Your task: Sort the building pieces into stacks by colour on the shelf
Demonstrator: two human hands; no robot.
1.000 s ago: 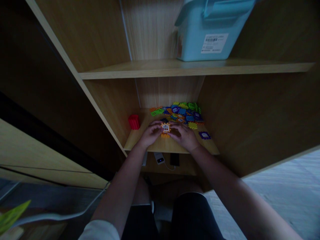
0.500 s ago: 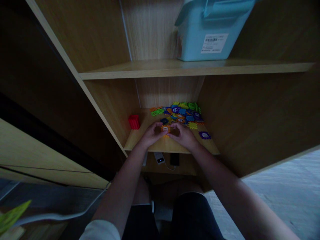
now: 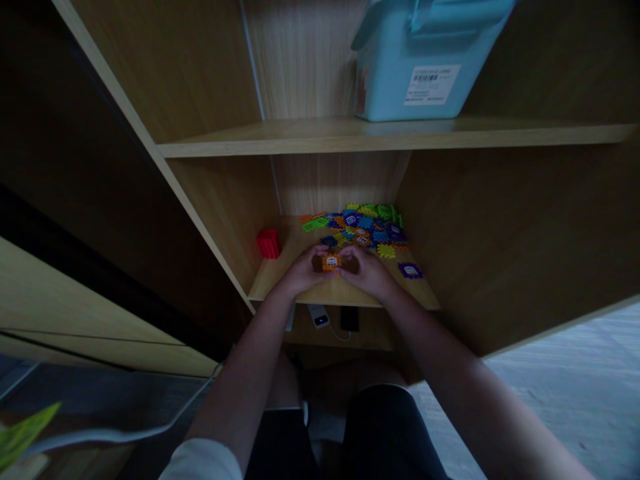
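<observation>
Pale wooden cabinet shelf (image 3: 345,293): left hand (image 3: 303,272) and right hand (image 3: 368,272) pinch an orange notched plastic piece (image 3: 331,263) near the front, apparently part-assembled; multicoloured notched plastic tiles (image 3: 365,230) lie loose behind.

Pale sleeve (image 3: 203,460), dark shorts (image 3: 393,433)

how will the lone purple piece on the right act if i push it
The purple piece lies flat, so it would likely slide rather than roll or tip. It looks thin and plastic, so probably light and stiff. Its notched edge might catch on the nearby yellow piece.
</observation>
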